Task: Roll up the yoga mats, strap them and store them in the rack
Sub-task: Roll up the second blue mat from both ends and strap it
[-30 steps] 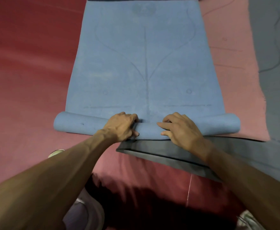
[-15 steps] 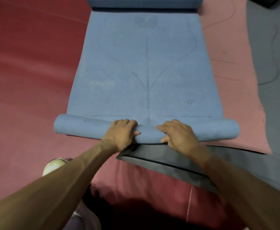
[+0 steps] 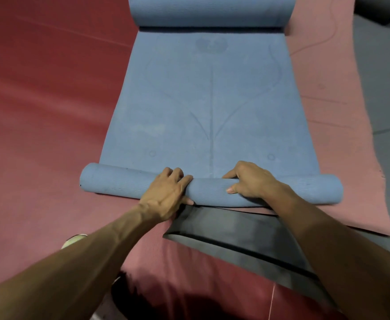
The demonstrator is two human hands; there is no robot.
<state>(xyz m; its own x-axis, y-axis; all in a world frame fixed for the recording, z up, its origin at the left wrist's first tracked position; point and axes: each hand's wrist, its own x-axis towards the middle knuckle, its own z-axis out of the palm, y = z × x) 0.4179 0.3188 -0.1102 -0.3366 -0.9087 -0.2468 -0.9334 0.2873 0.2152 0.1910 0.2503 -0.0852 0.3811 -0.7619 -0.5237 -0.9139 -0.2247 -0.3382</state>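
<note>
While both hands are gripping the roll, they're sitting close to centre: left hand (image 3: 166, 192) and right hand (image 3: 251, 181) are each curling fingers over the top, thumbs on the near face.

The blue mat (image 3: 212, 112) is lying flat across the red floor (image 3: 39, 112) and a pink mat (image 3: 342, 135). Its near end is wound into a tight tube (image 3: 124, 181), and its far end (image 3: 210, 10) is curling up on itself.

I'd be pushing evenly and watching both tube ends for coning.

The surface is looking fine-ribbed, matte and foam-soft, with faint embossed lines. The black mat (image 3: 224, 232) is sitting partly under the tube and is likely dragging.
</note>
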